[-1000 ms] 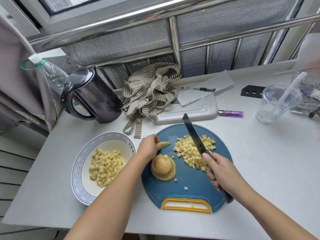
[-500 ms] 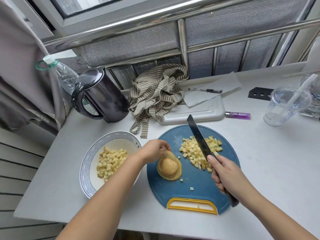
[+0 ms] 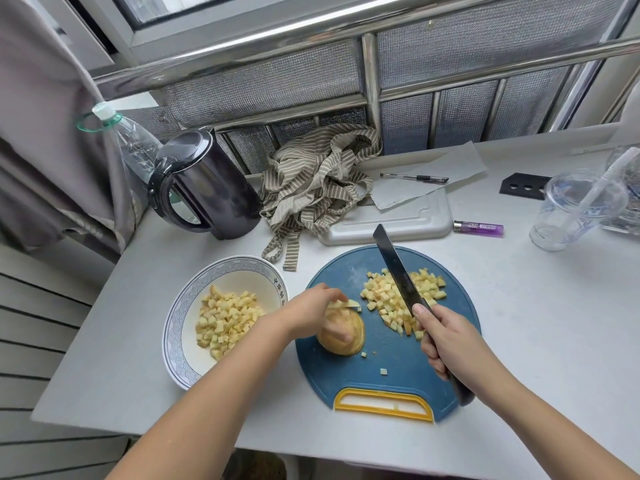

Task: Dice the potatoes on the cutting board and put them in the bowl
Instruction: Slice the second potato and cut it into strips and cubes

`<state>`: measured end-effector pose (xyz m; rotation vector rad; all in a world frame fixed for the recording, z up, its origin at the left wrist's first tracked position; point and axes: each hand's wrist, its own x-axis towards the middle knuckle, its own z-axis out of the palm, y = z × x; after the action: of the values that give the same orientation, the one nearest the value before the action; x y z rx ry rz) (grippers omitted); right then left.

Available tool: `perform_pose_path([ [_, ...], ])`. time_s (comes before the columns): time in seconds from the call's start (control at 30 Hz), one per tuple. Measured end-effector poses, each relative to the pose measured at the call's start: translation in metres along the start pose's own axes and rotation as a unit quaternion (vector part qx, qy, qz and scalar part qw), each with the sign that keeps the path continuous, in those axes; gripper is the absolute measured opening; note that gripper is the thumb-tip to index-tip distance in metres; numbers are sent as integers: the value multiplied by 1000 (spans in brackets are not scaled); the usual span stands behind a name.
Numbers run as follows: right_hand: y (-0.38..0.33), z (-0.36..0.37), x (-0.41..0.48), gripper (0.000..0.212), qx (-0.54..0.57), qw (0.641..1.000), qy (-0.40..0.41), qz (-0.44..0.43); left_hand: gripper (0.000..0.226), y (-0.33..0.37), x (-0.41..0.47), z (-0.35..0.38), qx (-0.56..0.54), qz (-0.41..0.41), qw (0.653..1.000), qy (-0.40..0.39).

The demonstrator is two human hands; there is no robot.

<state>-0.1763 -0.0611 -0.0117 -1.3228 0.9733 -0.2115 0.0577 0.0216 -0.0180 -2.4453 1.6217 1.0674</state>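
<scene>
Now the left hand (image 3: 313, 311) is pinching a thin slice (image 3: 350, 304) against the potato half (image 3: 348, 342) on the cutting board (image 3: 398, 379), while the right hand (image 3: 450, 344) is gripping the knife (image 3: 398, 275) over the diced pile (image 3: 382, 299). If the rounded half is rolling, the knife may be meeting the fingers (image 3: 325, 294).

Soft daylight from the window (image 3: 173, 6) at top, scene bright and even; only faint shadows on the table (image 3: 536, 323). Glare streak on the steel rail (image 3: 242, 56), heavy fisheye bending at edges, overall slightly soft.
</scene>
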Motion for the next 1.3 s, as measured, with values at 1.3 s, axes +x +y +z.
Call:
perform_pose_path([
  [1.3,5,-24,-9,32,-12,1000,-17,-1,43,74,-33,96,-70,-184,971,137],
])
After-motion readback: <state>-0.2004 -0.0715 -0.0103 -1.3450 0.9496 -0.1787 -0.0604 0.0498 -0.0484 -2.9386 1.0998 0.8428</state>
